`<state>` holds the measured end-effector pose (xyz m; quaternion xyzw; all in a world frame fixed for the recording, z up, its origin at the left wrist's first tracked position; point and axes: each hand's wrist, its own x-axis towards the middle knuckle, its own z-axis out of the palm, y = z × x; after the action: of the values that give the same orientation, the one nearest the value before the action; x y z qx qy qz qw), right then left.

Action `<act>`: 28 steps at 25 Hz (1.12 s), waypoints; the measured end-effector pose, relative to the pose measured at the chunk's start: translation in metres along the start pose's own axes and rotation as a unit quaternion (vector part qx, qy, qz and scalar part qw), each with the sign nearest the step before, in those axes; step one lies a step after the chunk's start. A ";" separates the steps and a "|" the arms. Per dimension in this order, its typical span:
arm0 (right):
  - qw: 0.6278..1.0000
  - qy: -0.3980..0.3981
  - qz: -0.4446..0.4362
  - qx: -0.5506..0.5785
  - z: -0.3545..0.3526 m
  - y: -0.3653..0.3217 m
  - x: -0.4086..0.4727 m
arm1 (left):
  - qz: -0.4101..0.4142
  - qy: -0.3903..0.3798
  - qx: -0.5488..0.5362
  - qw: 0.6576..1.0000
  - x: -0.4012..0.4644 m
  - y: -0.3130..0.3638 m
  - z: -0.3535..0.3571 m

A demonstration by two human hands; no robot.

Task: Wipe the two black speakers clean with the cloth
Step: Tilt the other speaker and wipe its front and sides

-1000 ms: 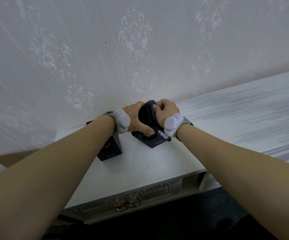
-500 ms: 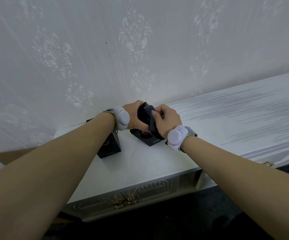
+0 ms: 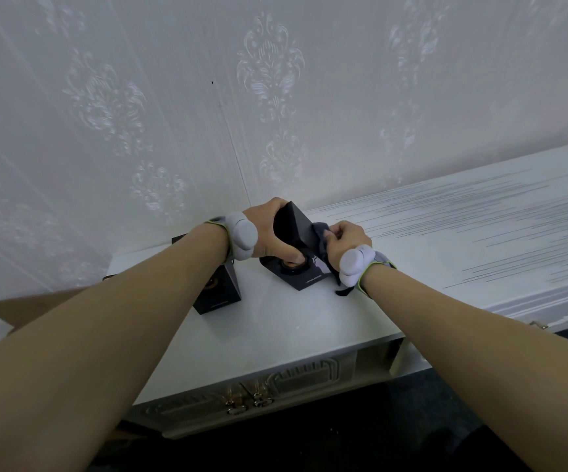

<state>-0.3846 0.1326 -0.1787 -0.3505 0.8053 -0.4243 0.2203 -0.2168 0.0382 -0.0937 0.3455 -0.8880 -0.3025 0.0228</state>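
We see the right-hand speaker (image 3: 292, 229) at the centre, a black box tipped off upright, its top corner leaning back toward the wall at twelve o'clock and its base on the white tabletop (image 3: 292, 321). Our left hand (image 3: 269, 229) wraps it from nine o'clock, fingers (image 3: 277, 204) curled over the upper edge and thumb pressed low by the copper-ringed driver, gripping it firmly. At three o'clock of the box our right hand (image 3: 345, 238) is clenched round the cloth (image 3: 321, 247), a dark grey rag bunched against the speaker's right side, with a loose tail hanging down to the tabletop just under the wrist. Both wrists carry pale grey rounded bands (image 3: 241, 235) with a green edge.

The other speaker (image 3: 219, 292) stands upright at about eight o'clock of the first, near it but apart, partly hidden behind our left forearm; we catch a copper ring on its front. Behind both, at twelve o'clock, rises the white patterned wallpaper (image 3: 269, 69). The tabletop runs off toward three o'clock, streaked with fine grey lines. At six o'clock its carved front shows small brass handles (image 3: 246, 401). A brown cardboard flap (image 3: 37, 308) pokes in at nine o'clock.
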 end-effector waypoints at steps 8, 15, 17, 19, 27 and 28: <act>0.999 -0.011 -0.038 0.030 0.000 -0.032 0.002 | -0.004 0.003 0.018 1.000 -0.004 0.001 -0.001; 0.992 -0.016 -0.087 0.092 -0.018 -0.039 -0.028 | 0.022 -0.008 0.046 0.999 -0.002 0.024 0.002; 0.990 -0.023 -0.086 0.112 -0.027 -0.036 -0.032 | 0.037 -0.015 0.052 0.998 -0.001 0.036 0.003; 0.988 -0.025 -0.085 0.125 -0.039 -0.031 -0.032 | 0.040 -0.029 0.067 0.996 0.004 0.046 0.005; 0.984 -0.023 -0.102 0.141 -0.099 -0.032 -0.021 | 0.005 -0.048 0.146 0.988 0.016 0.075 0.013; 0.984 -0.031 -0.108 0.138 -0.104 -0.036 -0.021 | 0.002 -0.047 0.147 0.988 0.016 0.076 0.014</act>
<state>-0.4247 0.1890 -0.0912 -0.4145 0.6893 -0.5415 0.2447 -0.2780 0.0791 -0.0658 0.3283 -0.9237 -0.1848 -0.0697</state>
